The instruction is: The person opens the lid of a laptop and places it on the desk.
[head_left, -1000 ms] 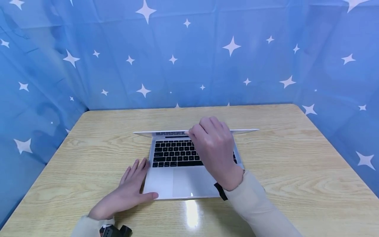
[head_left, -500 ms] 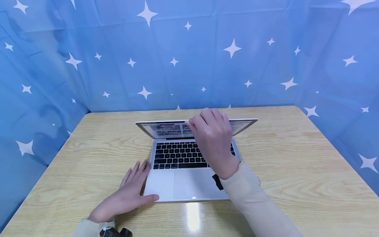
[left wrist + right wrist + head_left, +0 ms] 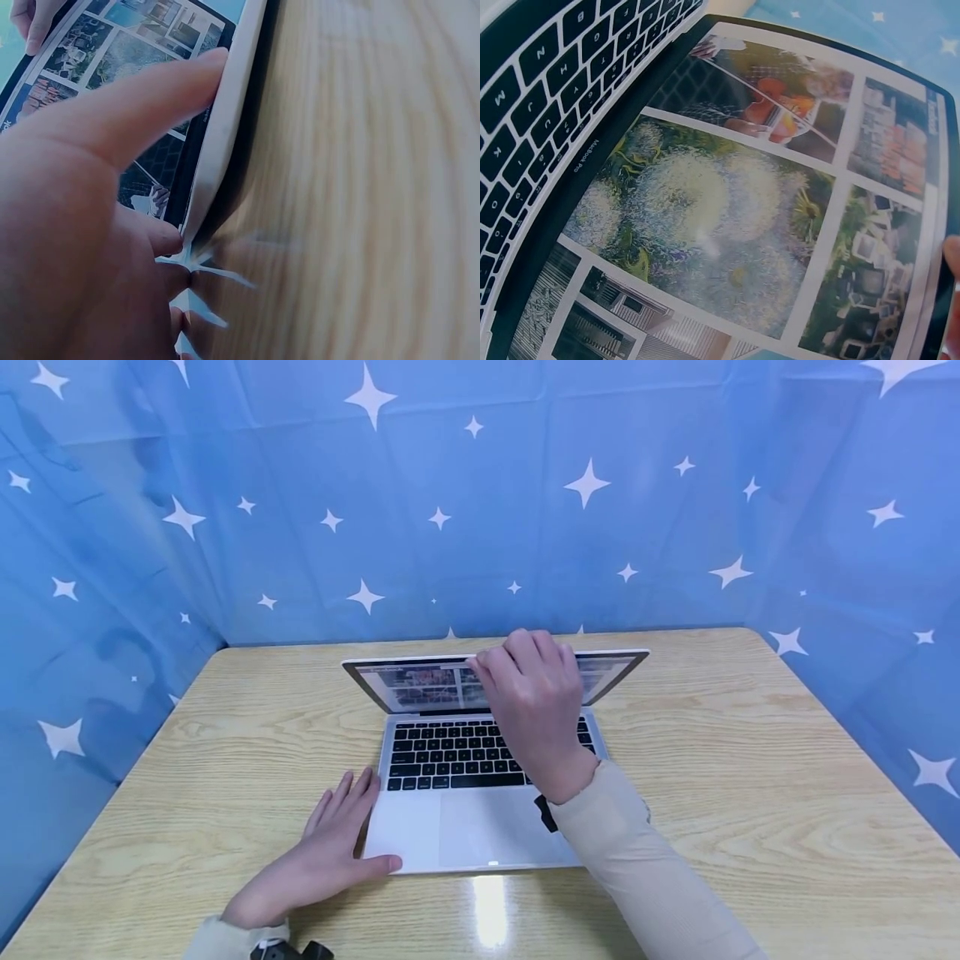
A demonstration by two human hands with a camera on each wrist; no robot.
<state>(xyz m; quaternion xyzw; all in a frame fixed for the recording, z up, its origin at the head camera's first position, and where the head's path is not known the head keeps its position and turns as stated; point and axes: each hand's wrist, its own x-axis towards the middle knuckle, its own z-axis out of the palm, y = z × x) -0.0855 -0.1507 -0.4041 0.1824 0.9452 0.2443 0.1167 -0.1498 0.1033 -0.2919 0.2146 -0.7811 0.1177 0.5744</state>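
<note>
A silver laptop (image 3: 408, 831) with black keys stands on the table, its lid (image 3: 375, 681) raised and leaning back from the keyboard. My right hand (image 3: 534, 710) pinches the lid's top edge near the middle, fingers curled over it and covering part of the screen. In the right wrist view, a fingertip (image 3: 952, 259) shows at the screen's edge, beside a lit page of pictures (image 3: 705, 202). My left hand (image 3: 322, 860) lies with straight fingers along the base's left side, its thumb (image 3: 150, 97) over the front left corner.
The light wooden table (image 3: 750, 777) extends around the laptop. Behind it hangs a blue curtain (image 3: 480, 552) with white stars. A black device (image 3: 288, 950) sits at my left wrist, another (image 3: 546, 814) at my right. Light glares near the table's front.
My right hand has moved up and back with the lid, which has swung wider from nearly edge-on, so the screen shows more. My left hand has stayed in place.
</note>
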